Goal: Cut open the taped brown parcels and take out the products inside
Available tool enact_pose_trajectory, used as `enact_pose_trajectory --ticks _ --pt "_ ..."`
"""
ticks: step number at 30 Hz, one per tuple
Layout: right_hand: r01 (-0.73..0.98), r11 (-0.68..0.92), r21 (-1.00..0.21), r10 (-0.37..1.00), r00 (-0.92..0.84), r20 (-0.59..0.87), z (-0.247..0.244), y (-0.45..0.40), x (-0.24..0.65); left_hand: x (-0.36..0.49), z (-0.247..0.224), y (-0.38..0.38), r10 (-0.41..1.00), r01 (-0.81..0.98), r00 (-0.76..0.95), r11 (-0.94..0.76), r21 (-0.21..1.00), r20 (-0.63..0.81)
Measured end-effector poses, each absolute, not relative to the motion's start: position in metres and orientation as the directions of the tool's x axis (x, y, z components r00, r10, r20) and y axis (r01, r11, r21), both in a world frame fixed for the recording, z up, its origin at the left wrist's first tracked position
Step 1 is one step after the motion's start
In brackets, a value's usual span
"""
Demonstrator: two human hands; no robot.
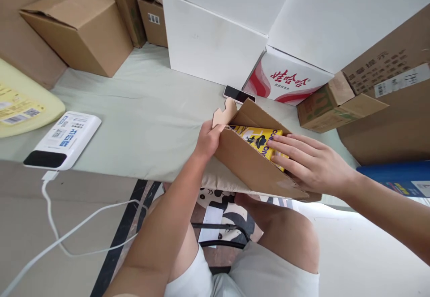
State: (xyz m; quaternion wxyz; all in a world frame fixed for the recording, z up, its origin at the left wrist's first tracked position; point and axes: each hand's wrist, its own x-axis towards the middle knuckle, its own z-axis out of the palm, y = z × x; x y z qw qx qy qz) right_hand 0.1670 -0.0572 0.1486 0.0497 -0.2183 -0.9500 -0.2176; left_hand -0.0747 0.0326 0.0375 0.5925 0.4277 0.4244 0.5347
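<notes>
An open cardboard box [247, 165] is at the near edge of the cloth-covered worktop [154, 104], a yellow packet [251, 136] inside. The left hand [207, 141] has its grip closed on the box's left end. The right hand [314, 165] lays outstretched fingers over the packet — its thumb is hidden, so I cannot tell whether that grip holds anything. A dark-faced device [239, 94] lies just beyond.

Yellow packet [257, 141] in carton [247, 163], partly hidden beneath right hand [312, 162].
</notes>
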Motion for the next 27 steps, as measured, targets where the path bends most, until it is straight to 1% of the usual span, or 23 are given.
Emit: enact_pose_trajectory --ticks 3,5,8,10,12,16,19,21,24,27 --pt "0.431 0.845 0.315 0.387 -0.901 0.195 0.155 -0.052 0.164 -0.077 0.039 0.031 0.992 -0.246 0.122 0.056 0.968 -0.027" --pt "0.464 0.837 0.289 0.435 -0.886 0.163 0.156 -0.048 0.157 -0.079 0.040 0.030 0.987 -0.228 0.157 0.063 0.971 -0.028" --pt "0.512 0.807 0.293 0.518 -0.853 0.063 0.156 -0.040 0.141 -0.081 0.043 0.028 0.983 -0.222 0.179 0.073 0.972 -0.033" --pt "0.526 0.795 0.302 0.544 -0.838 0.028 0.157 -0.034 0.130 -0.081 0.044 0.028 0.982 -0.229 0.186 0.073 0.971 -0.030" --pt "0.531 0.797 0.289 0.554 -0.832 0.000 0.160 -0.026 0.123 -0.082 0.045 0.027 0.981 -0.239 0.192 0.064 0.969 -0.018" --pt "0.509 0.822 0.254 0.546 -0.831 -0.103 0.168 -0.011 0.117 -0.082 0.045 0.027 0.980 -0.268 0.200 0.057 0.962 -0.003" --pt "0.523 0.805 0.279 0.563 -0.823 -0.080 0.168 -0.005 0.117 -0.083 0.045 0.027 0.980 -0.274 0.197 0.076 0.959 -0.021" --pt "0.525 0.806 0.272 0.563 -0.822 -0.081 0.165 -0.005 0.119 -0.083 0.045 0.027 0.980 -0.267 0.193 0.098 0.959 -0.046" --pt "0.529 0.826 0.193 0.551 -0.830 -0.084 0.163 -0.012 0.122 -0.083 0.045 0.028 0.982 -0.256 0.176 0.108 0.960 -0.064" --pt "0.570 0.813 0.117 0.579 -0.812 -0.075 0.164 -0.022 0.125 -0.082 0.045 0.029 0.983 -0.244 0.176 0.095 0.965 -0.052"
